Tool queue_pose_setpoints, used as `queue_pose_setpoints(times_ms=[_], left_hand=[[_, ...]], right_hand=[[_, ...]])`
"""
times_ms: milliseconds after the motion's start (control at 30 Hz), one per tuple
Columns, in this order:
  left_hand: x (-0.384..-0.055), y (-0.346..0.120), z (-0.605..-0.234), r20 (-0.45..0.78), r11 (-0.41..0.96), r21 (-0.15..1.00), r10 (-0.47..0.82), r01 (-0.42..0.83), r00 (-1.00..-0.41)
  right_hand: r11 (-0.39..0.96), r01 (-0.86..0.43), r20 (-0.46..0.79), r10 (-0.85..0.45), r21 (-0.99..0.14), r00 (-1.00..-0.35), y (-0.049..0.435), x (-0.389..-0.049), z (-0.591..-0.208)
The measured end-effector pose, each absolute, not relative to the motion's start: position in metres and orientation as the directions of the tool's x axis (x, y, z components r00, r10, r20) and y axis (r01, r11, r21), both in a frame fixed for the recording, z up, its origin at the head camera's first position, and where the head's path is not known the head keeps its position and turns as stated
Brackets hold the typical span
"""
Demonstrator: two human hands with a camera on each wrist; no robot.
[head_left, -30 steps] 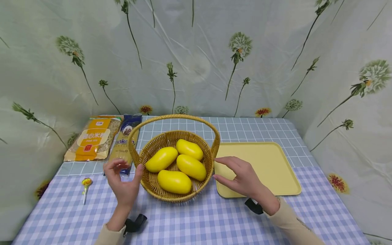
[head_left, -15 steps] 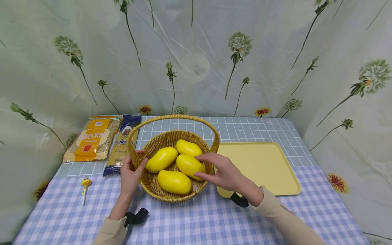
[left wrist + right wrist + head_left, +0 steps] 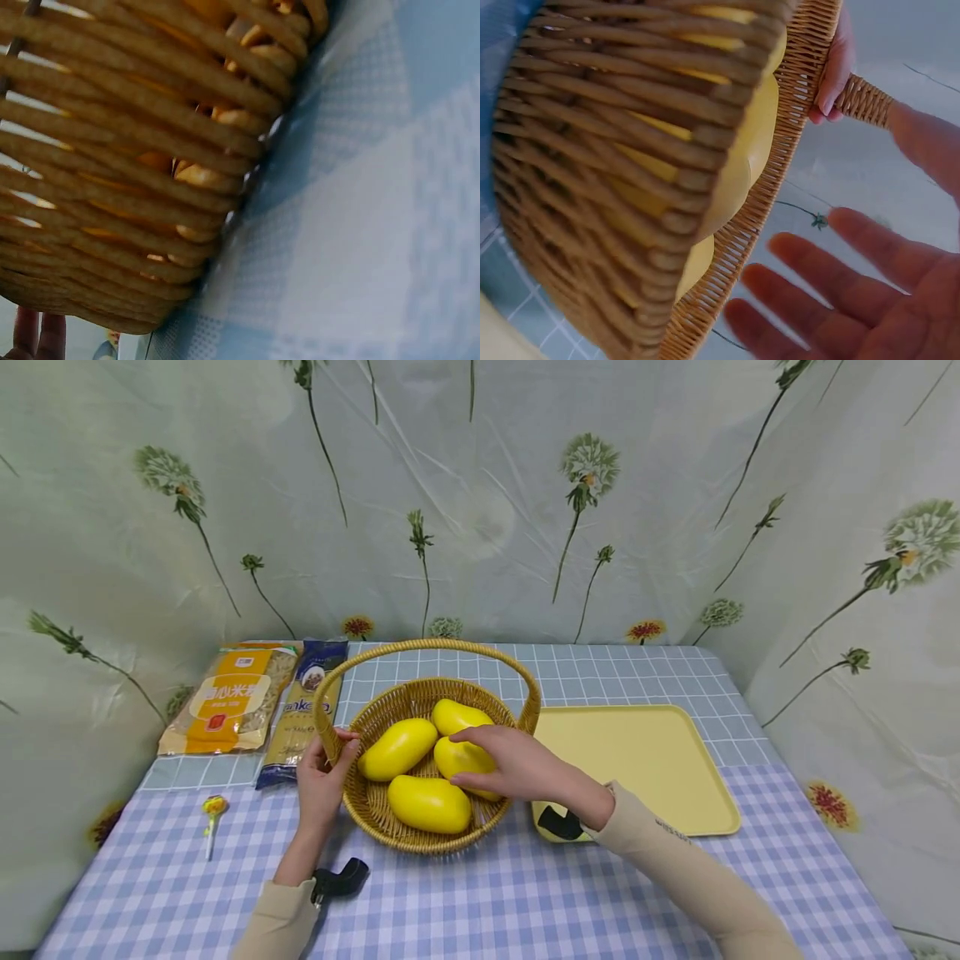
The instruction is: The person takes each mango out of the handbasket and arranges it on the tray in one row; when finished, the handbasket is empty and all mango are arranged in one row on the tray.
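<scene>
A round wicker basket [image 3: 411,841] with a tall arched handle [image 3: 431,645] holds several yellow mangoes [image 3: 429,804]. My left hand [image 3: 322,789] grips the basket's left side where the handle meets the rim, thumb inside. Two of its fingertips [image 3: 39,334] show beyond the weave in the left wrist view. Over the right part of the basket my right hand [image 3: 519,763] hovers with fingers spread and overlaps the right-hand mango. In the right wrist view its fingers [image 3: 810,274] are loosely extended with nothing between them, and the left hand [image 3: 836,71] shows at the far rim.
A pale yellow tray [image 3: 637,760] lies right of the basket, partly behind the right forearm. To the left are an orange food bag [image 3: 228,702], a blue-and-gold pasta packet [image 3: 303,710] and a lollipop [image 3: 213,810]. A patterned curtain [image 3: 480,527] hangs behind the table.
My left hand has moved right onto the basket and taken hold of its side. My right hand has moved left from beside the basket to over the mangoes. The basket has stayed put.
</scene>
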State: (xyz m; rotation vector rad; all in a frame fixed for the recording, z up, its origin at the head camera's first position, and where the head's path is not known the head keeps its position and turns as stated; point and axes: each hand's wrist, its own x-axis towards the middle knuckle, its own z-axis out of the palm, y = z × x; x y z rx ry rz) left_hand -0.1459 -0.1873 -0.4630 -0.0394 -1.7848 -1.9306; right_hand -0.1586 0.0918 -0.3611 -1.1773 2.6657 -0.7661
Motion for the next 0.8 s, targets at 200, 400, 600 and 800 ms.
queue_pose_setpoints(times_ms=[200,400,600,800], left_hand=[[-0.147,-0.187,-0.466,0.373,-0.027,0.915,-0.332,0.404,-0.866],[-0.147,-0.188,-0.462,0.351,-0.036,0.924,-0.32,0.382,-0.88],[-0.144,-0.187,-0.456,0.35,-0.032,0.926,-0.306,0.377,-0.886],[-0.146,-0.188,-0.462,0.351,-0.053,0.921,-0.316,0.386,-0.881]], right_hand=[[0.638,-0.598,-0.04,-0.699,-0.485,-0.714,0.083,-0.167,-0.359],[0.685,-0.582,-0.089,-0.677,-0.439,-0.73,0.076,-0.173,-0.362],[0.732,-0.576,-0.13,-0.653,-0.364,-0.746,0.072,-0.177,-0.367],[0.75,-0.572,-0.151,-0.641,-0.332,-0.753,0.07,-0.18,-0.373]])
